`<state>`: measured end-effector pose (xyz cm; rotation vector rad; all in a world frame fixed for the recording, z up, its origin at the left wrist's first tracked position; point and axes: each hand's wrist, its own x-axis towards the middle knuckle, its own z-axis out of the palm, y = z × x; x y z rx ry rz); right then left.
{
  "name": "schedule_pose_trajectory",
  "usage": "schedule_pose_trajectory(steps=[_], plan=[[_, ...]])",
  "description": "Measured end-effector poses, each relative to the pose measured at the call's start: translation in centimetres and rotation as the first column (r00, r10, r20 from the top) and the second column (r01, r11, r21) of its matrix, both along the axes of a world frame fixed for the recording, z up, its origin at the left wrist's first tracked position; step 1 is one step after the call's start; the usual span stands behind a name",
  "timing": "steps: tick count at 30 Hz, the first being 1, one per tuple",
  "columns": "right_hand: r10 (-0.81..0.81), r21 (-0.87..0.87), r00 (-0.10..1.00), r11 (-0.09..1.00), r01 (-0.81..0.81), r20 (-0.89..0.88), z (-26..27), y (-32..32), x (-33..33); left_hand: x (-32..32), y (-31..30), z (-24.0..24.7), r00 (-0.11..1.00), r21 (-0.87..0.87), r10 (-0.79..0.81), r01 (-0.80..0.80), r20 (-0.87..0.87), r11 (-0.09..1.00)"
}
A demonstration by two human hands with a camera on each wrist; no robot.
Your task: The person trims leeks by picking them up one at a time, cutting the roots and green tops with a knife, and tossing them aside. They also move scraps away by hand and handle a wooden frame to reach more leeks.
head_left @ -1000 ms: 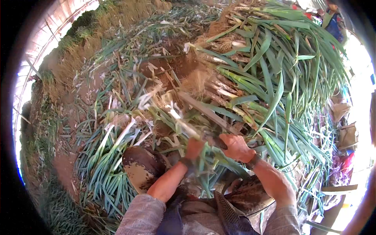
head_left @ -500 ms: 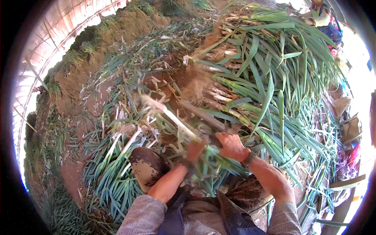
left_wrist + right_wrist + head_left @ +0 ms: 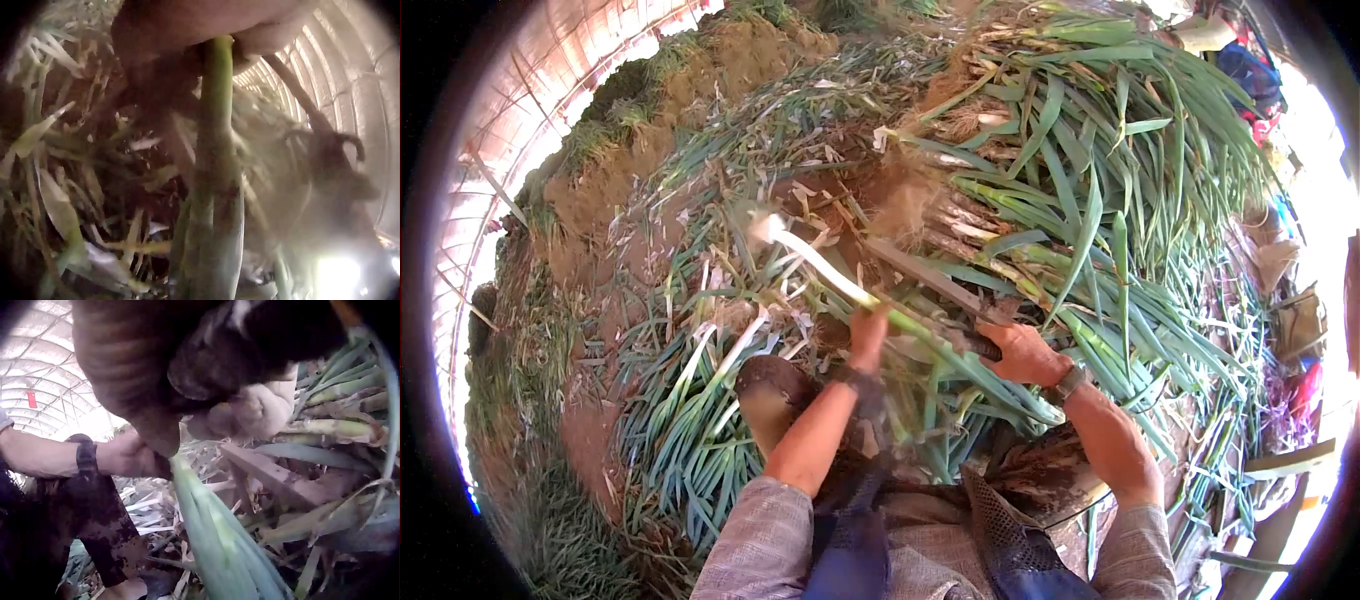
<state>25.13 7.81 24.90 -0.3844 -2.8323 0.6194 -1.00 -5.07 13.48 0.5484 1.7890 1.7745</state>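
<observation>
In the head view my left hand (image 3: 867,338) grips a long onion stalk (image 3: 825,270), white end pointing up-left and leaves trailing right. The left wrist view has the stalk (image 3: 217,181) running down from the hand (image 3: 206,25). Beside the leaves, my right hand (image 3: 1022,356) holds a dark handle (image 3: 980,345); what it belongs to is unclear. The right wrist view shows that handle (image 3: 256,344) in the curled right hand (image 3: 125,369), with the green leaves (image 3: 219,537) just below and the left hand (image 3: 128,453) beyond.
A large heap of onions (image 3: 1090,150) lies at the right, roots facing left. A smaller bundle (image 3: 690,430) lies left of my knee (image 3: 772,395). A wooden board (image 3: 925,275) slants toward my right hand. Loose leaves and soil cover the ground.
My left hand has moved left and up with the stalk, whose white end is now higher and clearer. My right hand has shifted slightly right, widening the space between the hands.
</observation>
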Motion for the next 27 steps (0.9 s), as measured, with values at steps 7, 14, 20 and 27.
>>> schedule_pose_trajectory(steps=[7, 14, 20, 27], plan=[[0.033, -0.066, 0.997, 0.997, -0.028, 0.069, -0.1, 0.6, 1.6, -10.0, -0.6, 4.6, 0.852, 0.491, -0.050, -0.251, 0.521, 0.834], [-0.090, -0.032, 0.968, 0.994, 0.100, 0.236, -0.7, 1.2, 2.4, -18.3, -6.0, 20.5, 0.787, 0.435, 0.568, -0.436, -0.239, 0.788], [-0.258, 0.057, 0.933, 0.966, 0.252, 0.252, -0.5, 2.9, 4.7, -23.1, -16.0, 33.2, 0.567, 0.242, 0.490, -0.457, -0.661, 0.856], [-0.475, 0.023, 0.845, 0.874, 0.485, 0.245, 0.9, 5.5, 7.8, -39.3, -25.6, 17.9, 0.403, -0.433, -0.213, -0.603, -0.890, 0.670]])
